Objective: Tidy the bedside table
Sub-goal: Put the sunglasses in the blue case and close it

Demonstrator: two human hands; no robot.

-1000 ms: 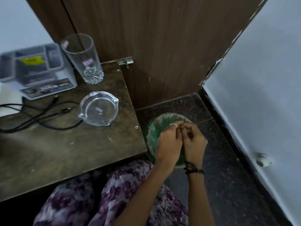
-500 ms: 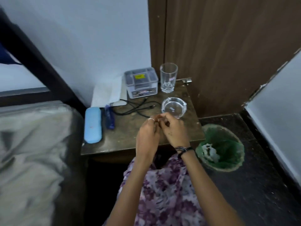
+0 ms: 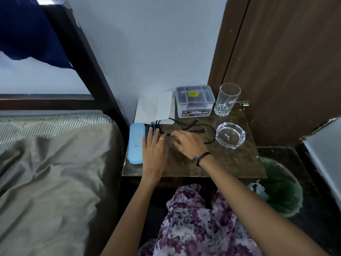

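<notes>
- The tangled black cable is lying on the dark wooden bedside table, just beyond the fingertips of both hands; a hasty pull on it risks dragging its far loop into the clear glass ashtray sitting to the right of the right fingers.
- The small blue packet is poking out past the left fingertips, with the light blue oblong case just to their left (near the table edge, so a sideways nudge could tip it off).
- The left hand is reaching forward, palm down, fingers straight and close together, gripping nothing.
- The right hand is angling leftward, fingers loosely spread and slightly bent over the cable; whether they are already pinching it, I cannot tell.
</notes>
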